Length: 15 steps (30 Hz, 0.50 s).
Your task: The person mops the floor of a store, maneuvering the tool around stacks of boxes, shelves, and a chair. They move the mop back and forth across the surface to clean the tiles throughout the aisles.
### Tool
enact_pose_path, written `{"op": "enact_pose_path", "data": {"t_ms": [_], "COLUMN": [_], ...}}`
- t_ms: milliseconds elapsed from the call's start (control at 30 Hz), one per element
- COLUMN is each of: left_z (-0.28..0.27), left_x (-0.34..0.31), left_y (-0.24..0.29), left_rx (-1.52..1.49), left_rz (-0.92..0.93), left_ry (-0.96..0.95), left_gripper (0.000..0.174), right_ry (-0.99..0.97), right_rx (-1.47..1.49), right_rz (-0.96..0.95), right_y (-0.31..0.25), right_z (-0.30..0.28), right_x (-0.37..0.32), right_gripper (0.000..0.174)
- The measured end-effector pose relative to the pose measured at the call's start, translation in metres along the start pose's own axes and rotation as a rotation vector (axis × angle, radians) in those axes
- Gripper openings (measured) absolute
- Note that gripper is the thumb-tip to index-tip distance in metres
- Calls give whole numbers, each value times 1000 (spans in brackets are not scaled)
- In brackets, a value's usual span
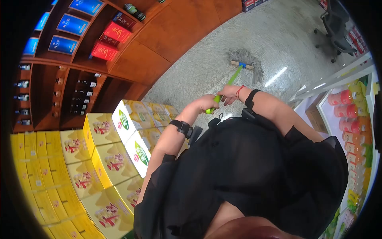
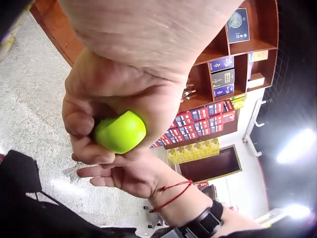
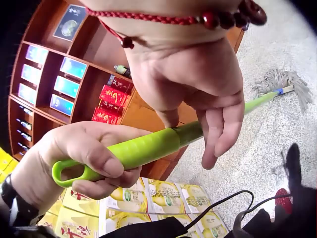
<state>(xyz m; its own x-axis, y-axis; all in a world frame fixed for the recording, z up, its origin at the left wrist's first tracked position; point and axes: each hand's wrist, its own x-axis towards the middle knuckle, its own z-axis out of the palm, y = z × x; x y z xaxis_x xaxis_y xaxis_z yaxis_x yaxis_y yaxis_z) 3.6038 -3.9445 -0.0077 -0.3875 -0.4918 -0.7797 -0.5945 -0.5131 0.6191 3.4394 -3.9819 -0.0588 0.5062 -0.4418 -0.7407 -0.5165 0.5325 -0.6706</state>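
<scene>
A mop (image 1: 234, 75) with a lime-green handle reaches out across the floor, its grey string head (image 1: 254, 65) spread flat, with a blue joint at the middle. My left hand (image 1: 207, 102) grips the thick green end of the handle, which has a hanging loop (image 3: 69, 173). Its rounded butt (image 2: 121, 133) shows in the left wrist view, with the fingers curled round it. Just further down, my right hand (image 3: 198, 84) holds the shaft loosely, thumb by the end of the grip and fingers draped over the far side. A red cord circles the right wrist.
Stacked yellow cartons (image 1: 115, 163) stand close on the left, white-sided boxes (image 1: 131, 119) beside them. Wooden shelves (image 1: 119, 75) with boxes and bottles line the far left. A shelf of drink bottles (image 1: 346, 111) runs along the right; an office chair (image 1: 338, 30) stands beyond it.
</scene>
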Motion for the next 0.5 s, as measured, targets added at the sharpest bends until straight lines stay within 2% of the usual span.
{"op": "enact_pose_path", "data": {"t_ms": [100,300,367,500], "left_z": [-30,-51,-56,-78], "left_x": [21,44,54,82], "left_y": [5,35,44,66], "left_rx": [56,212,103,204], "left_rz": [36,45,55,43], "left_ry": [-43,-81,-96,-138], "left_gripper": [26,35,36,38], "right_ry": [48,175,235,262], "right_rx": [101,156,157,213], "right_rz": [-10,-1,37,22], "right_y": [-6,-26,-32,-39], "right_z": [-9,-31,-40,-68], "right_x": [25,32,30,41], "right_gripper": [45,39,39,40]}}
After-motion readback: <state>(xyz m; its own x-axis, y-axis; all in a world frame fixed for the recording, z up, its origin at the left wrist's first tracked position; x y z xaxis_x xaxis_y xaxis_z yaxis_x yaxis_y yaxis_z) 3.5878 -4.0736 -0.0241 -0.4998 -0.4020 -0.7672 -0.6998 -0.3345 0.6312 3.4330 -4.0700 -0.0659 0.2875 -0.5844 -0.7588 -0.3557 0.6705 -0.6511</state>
